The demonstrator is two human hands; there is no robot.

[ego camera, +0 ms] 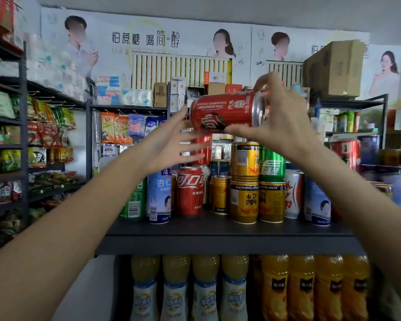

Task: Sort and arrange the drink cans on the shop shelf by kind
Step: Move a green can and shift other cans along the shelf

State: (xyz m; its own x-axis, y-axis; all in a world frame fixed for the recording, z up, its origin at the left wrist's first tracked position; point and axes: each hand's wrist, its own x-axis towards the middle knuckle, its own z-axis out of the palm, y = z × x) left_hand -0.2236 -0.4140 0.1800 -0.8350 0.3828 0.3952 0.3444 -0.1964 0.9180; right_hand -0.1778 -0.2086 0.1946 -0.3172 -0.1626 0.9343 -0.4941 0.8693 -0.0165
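Red can (pixel 225 111) sideways in right hand (pixel 280 126) grip, left hand (pixel 169 144) just beside

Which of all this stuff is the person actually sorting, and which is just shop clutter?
In the job: red can held sideways in the right hand; left hand reaching; Coca-Cola can; gold Red Bull cans; green can.

Clutter: juice bottles; snack packets; cardboard box.

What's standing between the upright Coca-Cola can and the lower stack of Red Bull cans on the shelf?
In the head view, one small gold can stands between the Coca-Cola can and the Red Bull stack, set slightly farther back on the shelf.
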